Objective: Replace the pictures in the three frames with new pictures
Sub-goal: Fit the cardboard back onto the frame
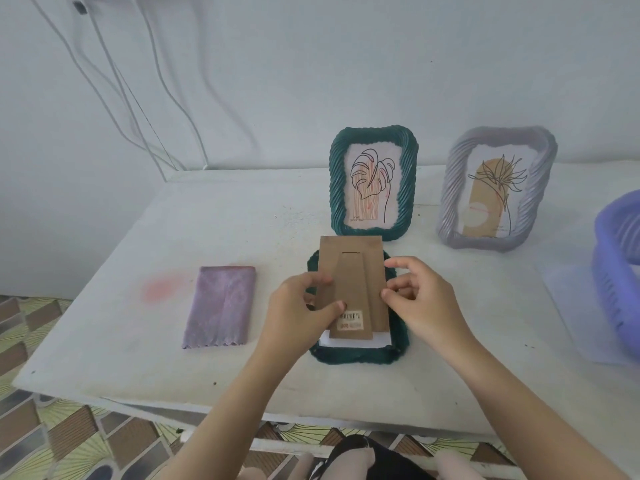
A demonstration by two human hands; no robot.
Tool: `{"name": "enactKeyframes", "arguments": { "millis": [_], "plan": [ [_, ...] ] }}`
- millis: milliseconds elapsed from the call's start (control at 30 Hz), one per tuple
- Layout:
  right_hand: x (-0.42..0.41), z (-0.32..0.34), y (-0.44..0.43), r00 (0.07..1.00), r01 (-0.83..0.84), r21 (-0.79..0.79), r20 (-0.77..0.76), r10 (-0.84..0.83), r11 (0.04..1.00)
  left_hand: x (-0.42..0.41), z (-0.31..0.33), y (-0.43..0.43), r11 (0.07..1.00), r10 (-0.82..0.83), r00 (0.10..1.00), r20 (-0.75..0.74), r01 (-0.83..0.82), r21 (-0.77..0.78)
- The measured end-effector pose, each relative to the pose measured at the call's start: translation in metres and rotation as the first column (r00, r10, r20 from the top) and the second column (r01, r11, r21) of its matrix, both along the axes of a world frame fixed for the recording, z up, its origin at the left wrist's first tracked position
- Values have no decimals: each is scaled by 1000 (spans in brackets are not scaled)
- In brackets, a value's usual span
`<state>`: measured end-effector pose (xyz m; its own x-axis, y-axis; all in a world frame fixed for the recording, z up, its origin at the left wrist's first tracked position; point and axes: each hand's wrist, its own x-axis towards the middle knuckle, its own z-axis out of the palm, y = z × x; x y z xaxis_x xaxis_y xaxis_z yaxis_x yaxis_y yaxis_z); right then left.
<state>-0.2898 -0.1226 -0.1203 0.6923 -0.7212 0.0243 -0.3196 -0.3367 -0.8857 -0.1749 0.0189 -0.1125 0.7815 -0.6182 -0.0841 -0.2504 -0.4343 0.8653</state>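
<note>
Left hand (304,306) and right hand (422,299) are pinching opposite side edges of a brown cardboard backing board (353,271), holding it over a dark green twisted-rim picture frame (360,356) lying face down on the white counter (138,358). Behind, a matching green frame (374,181) and a lilac frame (495,188) are standing upright.

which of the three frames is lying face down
The green frame nearest the person, its brown backing board facing up. The other green frame and the lilac frame stand upright behind it, pictures showing.
</note>
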Motion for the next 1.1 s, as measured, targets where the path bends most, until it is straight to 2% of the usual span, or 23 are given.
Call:
{"name": "enactKeyframes", "arguments": {
  "millis": [200,500,700,1100],
  "plan": [
    [-2,-3,0,995,-56,-146,-93,42,988,-6,1,-2,994,-49,984,170,32,102],
    [-3,-11,-2,972,-161,-250,-208,110,955,-9,-4,1,975,-129,953,274,71,211],
    [-2,-15,-3,964,-183,-272,-240,118,945,-8,-6,0,950,-187,942,278,102,295],
    [-3,-15,0,980,-105,-211,-186,65,972,0,-9,6,937,-253,936,244,175,301]
  ]
}}
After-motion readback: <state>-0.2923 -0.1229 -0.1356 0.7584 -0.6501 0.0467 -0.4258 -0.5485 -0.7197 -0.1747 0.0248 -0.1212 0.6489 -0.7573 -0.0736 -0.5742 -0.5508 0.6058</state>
